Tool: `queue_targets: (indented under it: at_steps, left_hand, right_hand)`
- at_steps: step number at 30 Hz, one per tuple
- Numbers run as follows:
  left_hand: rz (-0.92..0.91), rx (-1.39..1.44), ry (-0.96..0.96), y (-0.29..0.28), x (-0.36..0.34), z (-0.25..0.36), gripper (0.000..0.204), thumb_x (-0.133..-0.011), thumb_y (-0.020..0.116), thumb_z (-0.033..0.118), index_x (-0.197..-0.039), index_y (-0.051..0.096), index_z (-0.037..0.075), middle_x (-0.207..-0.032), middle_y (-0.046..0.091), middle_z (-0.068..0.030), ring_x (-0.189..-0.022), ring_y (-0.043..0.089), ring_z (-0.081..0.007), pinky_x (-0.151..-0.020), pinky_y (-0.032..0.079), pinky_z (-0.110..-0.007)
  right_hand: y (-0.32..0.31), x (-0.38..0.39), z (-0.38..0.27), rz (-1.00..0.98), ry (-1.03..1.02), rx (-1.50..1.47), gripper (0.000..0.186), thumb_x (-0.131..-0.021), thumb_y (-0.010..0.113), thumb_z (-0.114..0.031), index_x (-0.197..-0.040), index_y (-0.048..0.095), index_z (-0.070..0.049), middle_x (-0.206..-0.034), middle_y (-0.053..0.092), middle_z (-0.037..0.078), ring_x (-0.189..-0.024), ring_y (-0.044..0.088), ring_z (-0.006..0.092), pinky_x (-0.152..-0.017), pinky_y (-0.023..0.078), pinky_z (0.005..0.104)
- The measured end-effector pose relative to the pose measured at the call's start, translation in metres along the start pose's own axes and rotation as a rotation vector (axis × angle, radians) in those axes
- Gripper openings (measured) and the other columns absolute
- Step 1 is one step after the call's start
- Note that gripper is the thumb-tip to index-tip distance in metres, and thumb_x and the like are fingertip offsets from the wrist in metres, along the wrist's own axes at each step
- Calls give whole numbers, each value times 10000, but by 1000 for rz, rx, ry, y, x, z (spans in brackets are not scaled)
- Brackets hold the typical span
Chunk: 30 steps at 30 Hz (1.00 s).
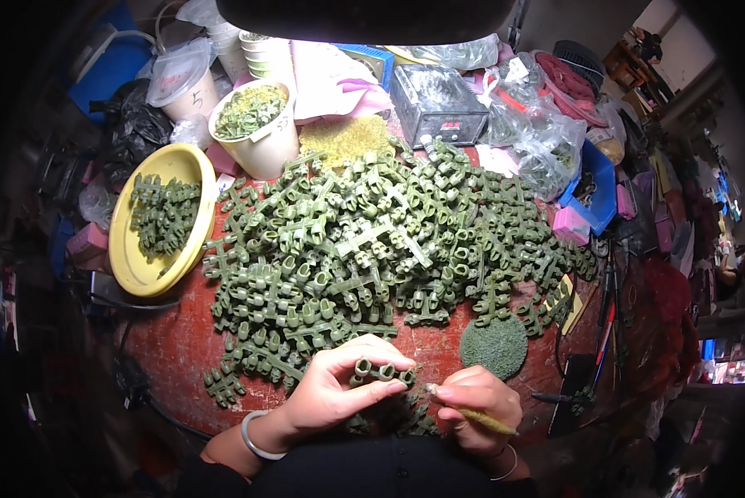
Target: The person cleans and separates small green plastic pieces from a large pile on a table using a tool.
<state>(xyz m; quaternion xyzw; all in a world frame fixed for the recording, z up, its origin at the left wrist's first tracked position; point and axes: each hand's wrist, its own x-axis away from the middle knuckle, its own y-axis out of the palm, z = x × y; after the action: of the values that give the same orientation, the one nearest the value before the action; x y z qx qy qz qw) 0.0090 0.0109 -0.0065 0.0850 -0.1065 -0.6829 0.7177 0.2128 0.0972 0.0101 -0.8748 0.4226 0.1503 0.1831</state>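
My left hand (335, 382) is closed round a green branched piece with a row of hollow ring-like cups (385, 373), its thumb and fingers pinching the ends. Just beside it, my right hand (485, 398) grips a slim tool with a yellowish handle (490, 422) like a pen. The tool's tip points at the piece; whether they touch I cannot tell. In front of both hands spreads a large heap of similar green pieces (381, 241). A few more (418, 417) lie partly hidden beneath my hands. A round, rough green pad (494, 347) sits beyond my right hand.
On the red tabletop (169, 332), a yellow basin (117, 257) at left holds more green pieces. Behind the heap stand a white bucket (264, 149), yellow granules (345, 139) and a dark box with a display (437, 104). A blue tray (607, 178) and pink block (571, 226) are right.
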Motion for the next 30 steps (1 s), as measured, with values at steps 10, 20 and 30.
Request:
queue_targets:
  at_steps: [10, 20, 30]
  left_hand:
    - [14, 1, -35, 1, 1, 1, 282, -873, 717, 1, -1154, 690, 14, -1062, 657, -67, -1012, 608, -147, -911, 468, -290]
    - [-35, 353, -363, 3, 2, 8, 262, -923, 686, 40, -1178, 646, -3, -1016, 649, -32, -868, 624, -98, -793, 513, -253]
    - [-96, 487, -452, 1, 0, 4, 289, -909, 700, 64, -1170, 604, -11, -1005, 649, -52, -864, 622, -122, -772, 530, -280]
  right_hand:
    - [-2, -2, -1, -55, 69, -41, 215, -859, 769, -149, -990, 704, 9, -851, 706, 108, -746, 665, 231, -674, 530, 318]
    - [-7, 9, 4, 47, 177, -185, 190, -884, 737, -122, -1005, 701, 21, -866, 687, 112, -767, 651, 205, -672, 516, 298]
    - [-7, 0, 9, -77, 180, -323, 146, -834, 757, -17, -968, 703, 8, -882, 694, 110, -772, 646, 214, -695, 509, 312]
